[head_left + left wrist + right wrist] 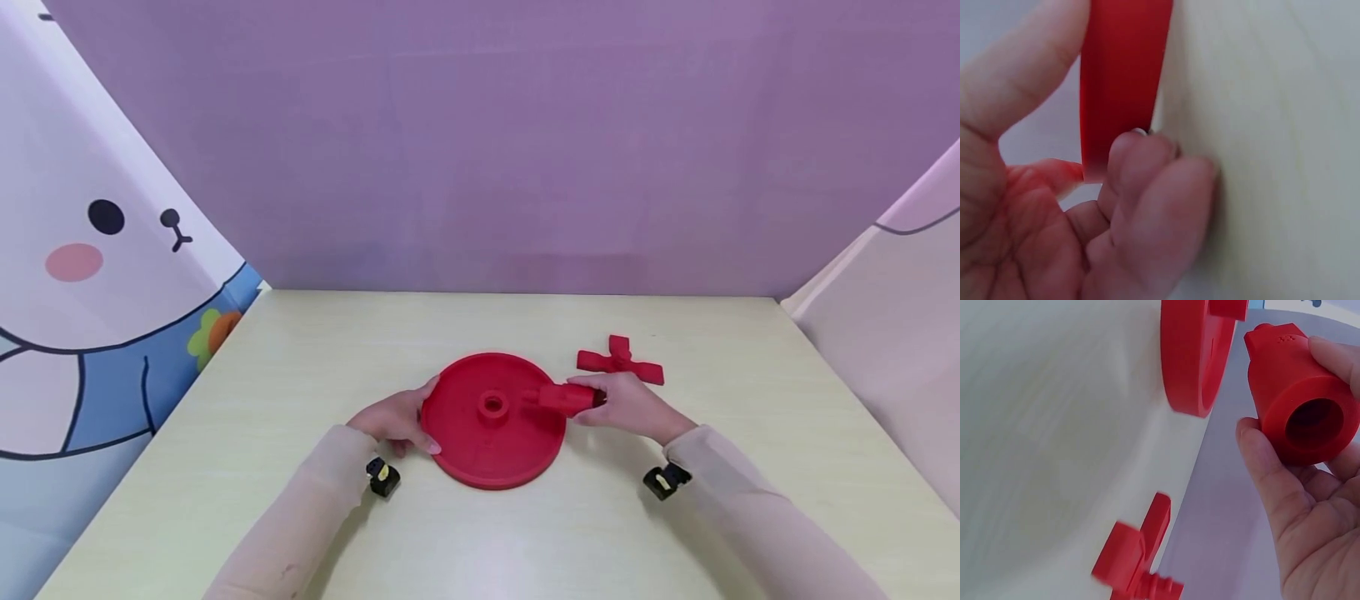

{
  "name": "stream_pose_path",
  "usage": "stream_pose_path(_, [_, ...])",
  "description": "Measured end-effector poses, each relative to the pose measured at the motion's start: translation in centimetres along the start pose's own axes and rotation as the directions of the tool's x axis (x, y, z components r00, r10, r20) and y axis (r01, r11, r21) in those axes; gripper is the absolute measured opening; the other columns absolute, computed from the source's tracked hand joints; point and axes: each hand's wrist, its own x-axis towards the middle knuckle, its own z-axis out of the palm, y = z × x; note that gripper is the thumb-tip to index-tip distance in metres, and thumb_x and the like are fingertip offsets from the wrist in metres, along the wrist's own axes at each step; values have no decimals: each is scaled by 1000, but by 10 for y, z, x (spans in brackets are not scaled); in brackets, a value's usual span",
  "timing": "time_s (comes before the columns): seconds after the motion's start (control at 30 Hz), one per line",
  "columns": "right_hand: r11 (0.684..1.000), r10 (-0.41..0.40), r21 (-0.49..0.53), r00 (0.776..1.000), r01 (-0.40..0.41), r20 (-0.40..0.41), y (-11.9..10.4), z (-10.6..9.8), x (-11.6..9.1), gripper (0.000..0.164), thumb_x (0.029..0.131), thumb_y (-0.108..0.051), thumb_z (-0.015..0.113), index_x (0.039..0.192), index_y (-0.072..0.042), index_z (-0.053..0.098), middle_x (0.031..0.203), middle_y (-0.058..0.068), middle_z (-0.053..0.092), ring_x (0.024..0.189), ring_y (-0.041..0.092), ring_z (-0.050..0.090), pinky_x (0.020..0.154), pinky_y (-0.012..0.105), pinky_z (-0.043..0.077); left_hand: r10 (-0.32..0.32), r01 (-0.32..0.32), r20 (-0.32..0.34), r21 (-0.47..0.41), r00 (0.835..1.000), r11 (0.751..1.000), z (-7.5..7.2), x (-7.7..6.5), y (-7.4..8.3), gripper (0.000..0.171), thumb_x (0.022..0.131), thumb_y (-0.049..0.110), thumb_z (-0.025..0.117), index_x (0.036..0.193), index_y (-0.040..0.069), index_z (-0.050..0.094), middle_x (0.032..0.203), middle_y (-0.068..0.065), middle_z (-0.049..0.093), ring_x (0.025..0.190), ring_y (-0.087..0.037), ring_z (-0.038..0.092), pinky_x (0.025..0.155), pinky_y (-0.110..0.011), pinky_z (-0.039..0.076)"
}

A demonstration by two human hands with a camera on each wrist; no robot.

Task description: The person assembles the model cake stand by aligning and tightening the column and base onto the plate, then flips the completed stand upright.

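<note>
Pointing narrow end left | red tube | long axis crosswise | right hand

Beyond the far edge of my table I see a purple wall with faint creases, spanning from the far left corner to the far right one. Beside the table's left edge I have a printed panel: a white cartoon face with a dark eye and pink cheek, blue clothing below, and an orange-and-green flower near the far left corner. Beside the right edge, a pale panel carries a dark curved line. My tabletop is pale and faintly streaked, and light gleams off it toward the near edge.
</note>
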Motion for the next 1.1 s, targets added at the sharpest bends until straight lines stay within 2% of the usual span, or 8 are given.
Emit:
stream_pose_path(0.17, [999, -21, 43, 1000, 20, 22, -9, 6, 8, 53, 80, -15, 77, 127, 1, 60, 80, -3, 65, 62, 12, 53, 60, 27, 46, -28, 28, -11, -19, 1000, 999, 1, 2, 0, 113, 69, 12, 85, 155, 21, 13, 104, -10, 55, 53, -20, 46, 49, -27, 44])
stream_pose_path(0.33, [997, -5, 73, 999, 2, 46, -17, 10, 16, 57, 79, -15, 79, 129, 2, 58, 89, 0, 67, 68, 13, 56, 62, 29, 49, -33, 33, -8, -16, 999, 999, 2, 2, 0, 113, 69, 12, 85, 155, 21, 13, 106, -11, 54, 53, -20, 46, 49, -27, 44])
stream_pose_path(0.63, [1000, 14, 22, 997, -15, 80, -29, 10, 25, 59, 78, -14, 80, 130, 2, 57, 87, 0, 67, 70, 13, 57, 63, 28, 50, -12, 12, -6, -3, 1000, 1000, 1, 1, 2, 112, 70, 12, 85, 155, 21, 13, 109, -11, 53, 56, -22, 49, 51, -30, 46])
stream_pose_path(0.93, [998, 7, -55, 996, -2, 91, -34, 11, 32, 55, 80, -16, 77, 129, 0, 58, 74, -3, 61, 60, 12, 51, 58, 27, 45, -50, 50, -22, 45, 999, 998, 2, 1, 4, 113, 70, 13, 86, 155, 16, 13, 122, -13, 49, 63, -23, 52, 56, -32, 50])
stream_pose_path(1.1, [999, 11, -33, 997, -9, 73, -39, 13, 35, 54, 79, -17, 78, 128, -2, 59, 81, -2, 62, 68, 14, 54, 61, 27, 49, -52, 53, -15, 36, 999, 998, 3, 0, 3, 113, 70, 12, 85, 155, 16, 12, 122, -13, 48, 65, -23, 53, 57, -32, 50])
